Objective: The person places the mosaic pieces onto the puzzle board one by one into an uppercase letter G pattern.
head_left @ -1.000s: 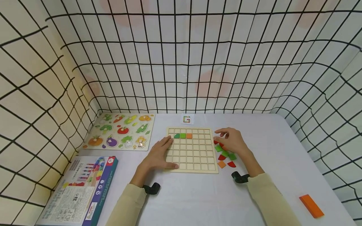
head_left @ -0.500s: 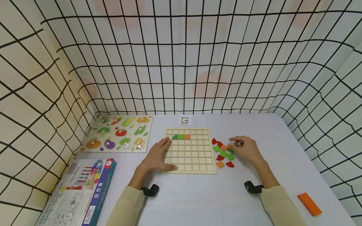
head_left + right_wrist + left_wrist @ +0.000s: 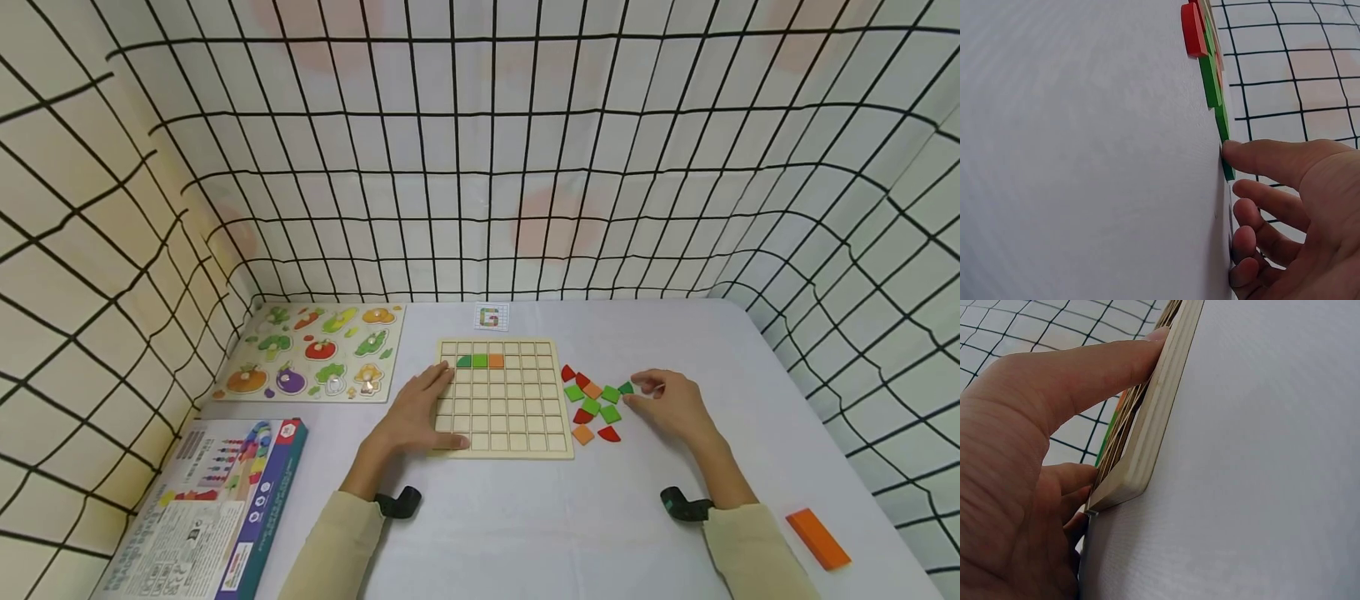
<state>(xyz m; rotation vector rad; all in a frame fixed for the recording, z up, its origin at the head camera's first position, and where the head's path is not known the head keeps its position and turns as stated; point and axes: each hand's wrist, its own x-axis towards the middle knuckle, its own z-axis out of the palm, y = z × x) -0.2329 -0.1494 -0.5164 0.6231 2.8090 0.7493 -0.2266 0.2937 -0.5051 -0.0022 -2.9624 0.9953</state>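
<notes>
Your right hand (image 3: 670, 407) pinches the dark tile (image 3: 626, 388) by its edges, best hold for something likely light, stiff and slick, just right of the green tile (image 3: 611, 395); left hand (image 3: 414, 414) spread on the board (image 3: 517, 402).

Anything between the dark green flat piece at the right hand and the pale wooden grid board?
Yes: red, orange and light green flat pieces lie on the white tabletop between the dark green piece and the board. Nothing visible blocks a path above them.
</notes>
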